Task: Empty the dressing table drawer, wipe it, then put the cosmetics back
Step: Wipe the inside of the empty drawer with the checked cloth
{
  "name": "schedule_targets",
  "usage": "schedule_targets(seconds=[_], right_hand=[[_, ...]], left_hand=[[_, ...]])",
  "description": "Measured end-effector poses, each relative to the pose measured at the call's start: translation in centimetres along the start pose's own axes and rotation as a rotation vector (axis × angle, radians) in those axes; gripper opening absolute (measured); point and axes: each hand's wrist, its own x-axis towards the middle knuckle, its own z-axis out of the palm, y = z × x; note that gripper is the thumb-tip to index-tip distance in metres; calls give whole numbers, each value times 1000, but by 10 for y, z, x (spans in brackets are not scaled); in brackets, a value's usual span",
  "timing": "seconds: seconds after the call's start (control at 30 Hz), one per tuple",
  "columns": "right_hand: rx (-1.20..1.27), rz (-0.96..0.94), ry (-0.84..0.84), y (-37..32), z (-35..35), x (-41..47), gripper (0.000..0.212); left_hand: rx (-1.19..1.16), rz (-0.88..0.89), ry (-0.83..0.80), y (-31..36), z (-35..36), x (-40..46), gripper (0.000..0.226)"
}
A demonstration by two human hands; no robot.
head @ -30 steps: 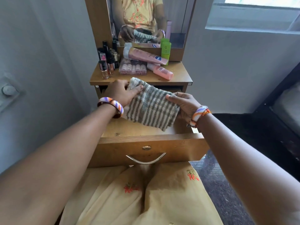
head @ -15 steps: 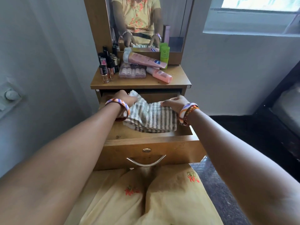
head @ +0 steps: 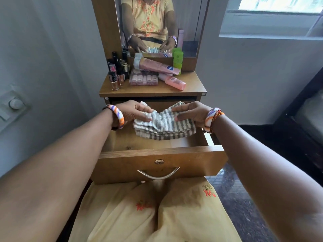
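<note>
The wooden drawer (head: 159, 154) is pulled out toward me and holds nothing but a grey and white striped cloth (head: 164, 125). My left hand (head: 138, 111) grips the cloth's left end. The right end lies under my right hand (head: 189, 112), which holds it, and the cloth is bunched in folds between them, resting in the back half of the drawer. The cosmetics stand on the dressing table top (head: 194, 84): dark nail polish bottles (head: 117, 74) at the left, a pink palette box (head: 143, 79), a large pink tube (head: 157, 66), a small pink bottle (head: 174, 82) and a green bottle (head: 178, 59).
A mirror (head: 162, 25) rises behind the table top. A grey wall with a switch plate (head: 13, 106) is at the left. A window (head: 279, 4) is at the upper right, dark furniture (head: 305, 110) at the right. My lap in yellow cloth (head: 157, 212) sits below the drawer front.
The cloth came down from above the drawer into it. My hands have drawn closer together, bunching the cloth into folds at the back of the drawer.
</note>
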Motion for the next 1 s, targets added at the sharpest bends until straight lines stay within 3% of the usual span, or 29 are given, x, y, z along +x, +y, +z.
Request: schedule_targets(seconds=[0.1,0.17,0.2,0.3,0.37,0.47,0.53,0.6,0.67,0.73,0.8,0.87,1.0], right_hand=[[-389,35,6,-3,6,-2,63],[-485,38,29,-6,13,-2,68],[-535,29,32,-9,18,-4,69],[-767,-39,37,-24,27,-7,73],[-824,-129,15,-38,35,-9,87],[-485,-126,-52,-51,43,-8,101],[-320,-97,-83,-56,44,-11,98],[-221,-119,-104,-54,38,-14,87],[14,-98,-119,-51,29,-17,83],[130,-153,-15,-45,19,-16,67],[91,-247,206,-37,13,-10,46],[91,-303,285,-28,9,-4,40],[504,-276,28,-15,-2,-2,59]], left_hand=[[294,-65,-54,4,5,2,61],[384,-72,-77,7,11,6,65],[424,-73,-75,9,13,8,60],[510,-38,4,15,25,12,14],[346,2,84,23,35,12,17],[-50,-1,174,32,46,12,45],[-155,23,220,30,49,13,53],[-257,55,239,23,49,16,43],[-421,33,257,16,48,19,18],[-548,29,327,14,48,22,21],[-658,39,393,18,47,25,25],[-796,48,381,29,46,25,18],[-900,96,341,59,49,36,35]])
